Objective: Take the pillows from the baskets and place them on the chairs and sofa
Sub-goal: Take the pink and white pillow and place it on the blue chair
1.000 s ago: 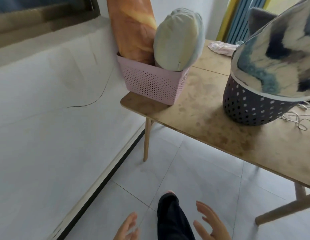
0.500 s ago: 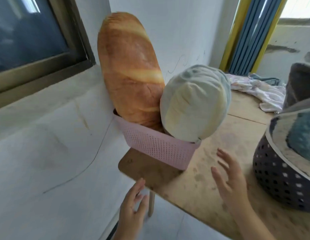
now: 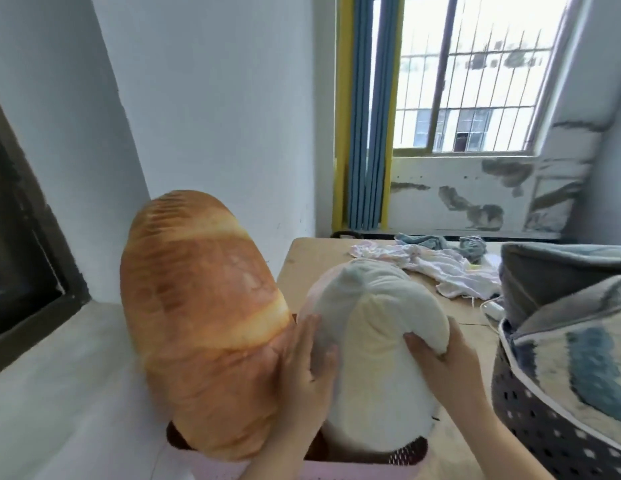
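- Pillows, two of them, stand upright in the pink basket (image 3: 354,471) at the wooden table (image 3: 302,261) corner: a bread-shaped pillow (image 3: 205,323) on the left, a round cream pillow (image 3: 375,358) beside it, touching.
- Left hand (image 3: 307,379) lies flat, fingers spread, against the cream pillow's left side.
- Right hand (image 3: 440,362) grips its right edge, thumb pressing into the fabric.
- Dark perforated basket (image 3: 544,424) to the right holds a blue-patterned pillow (image 3: 586,348) and a grey pillow (image 3: 544,268).
- Crumpled cloths (image 3: 437,261) lie on the table behind.
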{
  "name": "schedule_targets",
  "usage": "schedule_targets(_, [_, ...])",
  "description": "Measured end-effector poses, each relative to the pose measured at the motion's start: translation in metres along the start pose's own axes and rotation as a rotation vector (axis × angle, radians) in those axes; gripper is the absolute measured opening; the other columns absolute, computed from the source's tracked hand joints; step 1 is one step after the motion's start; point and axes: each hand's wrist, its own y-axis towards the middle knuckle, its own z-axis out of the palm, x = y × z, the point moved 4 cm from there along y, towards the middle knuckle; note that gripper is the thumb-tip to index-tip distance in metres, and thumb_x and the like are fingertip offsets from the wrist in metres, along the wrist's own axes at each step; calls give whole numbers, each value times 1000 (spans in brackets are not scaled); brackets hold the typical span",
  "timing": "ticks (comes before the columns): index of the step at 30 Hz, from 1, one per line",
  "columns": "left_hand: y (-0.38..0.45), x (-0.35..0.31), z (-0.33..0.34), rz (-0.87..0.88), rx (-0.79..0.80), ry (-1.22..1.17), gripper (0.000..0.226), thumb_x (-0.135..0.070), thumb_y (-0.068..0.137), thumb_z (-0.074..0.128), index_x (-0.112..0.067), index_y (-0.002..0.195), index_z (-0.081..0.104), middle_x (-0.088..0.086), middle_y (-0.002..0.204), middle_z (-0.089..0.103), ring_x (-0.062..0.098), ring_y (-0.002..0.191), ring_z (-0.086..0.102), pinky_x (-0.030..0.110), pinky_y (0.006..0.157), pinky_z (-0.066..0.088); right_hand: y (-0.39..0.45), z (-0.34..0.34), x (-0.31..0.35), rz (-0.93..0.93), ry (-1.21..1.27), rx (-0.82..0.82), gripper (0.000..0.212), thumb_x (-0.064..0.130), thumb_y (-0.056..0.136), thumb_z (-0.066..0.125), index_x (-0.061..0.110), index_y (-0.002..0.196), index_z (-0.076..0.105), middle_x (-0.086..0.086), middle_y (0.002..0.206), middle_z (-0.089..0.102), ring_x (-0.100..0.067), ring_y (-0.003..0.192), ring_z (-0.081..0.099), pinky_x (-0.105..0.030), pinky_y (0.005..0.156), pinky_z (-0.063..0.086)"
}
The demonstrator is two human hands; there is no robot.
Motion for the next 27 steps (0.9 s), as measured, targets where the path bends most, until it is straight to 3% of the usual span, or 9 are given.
schedule_targets(3, [10,14,13,-60,41,35,107,-94,46,20,-28,130,26,-9,137,26,6,131,21,18,109,9,3,-13,-19,70,7,-108,20,3,78,65,18,76,52,-3,66,55,-26,72,53,-32,59,36])
schedule_targets(5, [18,19,25,-32,49,71,110,-95,44,19,-28,132,21,-4,144,25,13,134,22,25,113,10,2,-19,-31,138,42,-156,23,-1,78,64,17,83,52,-2,69,55,-28,80,54,-32,67,36])
schedule_targets(8, [27,10,43,27,119,121,113,-92,42,18,-25,133,30,-2,141,35,5,127,30,7,94,12,4,-22,-33,193,131,-154,33,2,76,68,23,91,47,7,76,53,-27,88,51,-29,71,37])
schedule_targets(11, [27,10,53,-52,28,10,85,-68,53,30,-26,124,50,8,117,63,15,107,52,12,80,26,7,-15,-30,262,194,-124,64,35,47,66,22,104,39,-4,92,47,-17,95,40,-23,80,29])
schedule_targets(14, [25,11,60,-15,-30,61,58,-68,61,31,-39,105,53,7,92,71,13,84,59,13,69,30,11,-9,-35,289,308,-119,90,35,42,64,10,126,41,-8,117,51,-16,105,43,-28,91,31])
schedule_targets(18, [39,-1,56,-96,-95,-105,49,-62,61,32,-35,101,43,-23,57,64,-3,73,50,0,64,36,23,-1,-32,267,427,-142,80,42,38,69,9,110,57,-14,102,65,-27,94,60,-38,86,48])
schedule_targets(21, [57,-22,52,-26,-123,-120,37,-51,75,40,-25,94,58,-9,79,66,8,80,58,23,71,43,39,-6,-6,144,540,-152,61,30,51,68,8,107,58,-9,97,66,-16,81,60,-15,63,53])
schedule_targets(23, [68,-45,50,0,-162,-148,9,-37,84,46,-35,79,53,-12,73,61,0,73,56,20,62,41,52,-20,16,55,563,-166,40,24,56,61,18,96,57,0,87,62,-6,73,58,-4,52,45])
schedule_targets(27, [79,-110,52,177,-220,-79,18,-55,79,42,-41,69,49,-24,68,60,2,68,56,25,57,40,65,-68,49,-110,570,-202,33,29,56,63,28,89,57,10,81,65,1,68,62,-10,58,48])
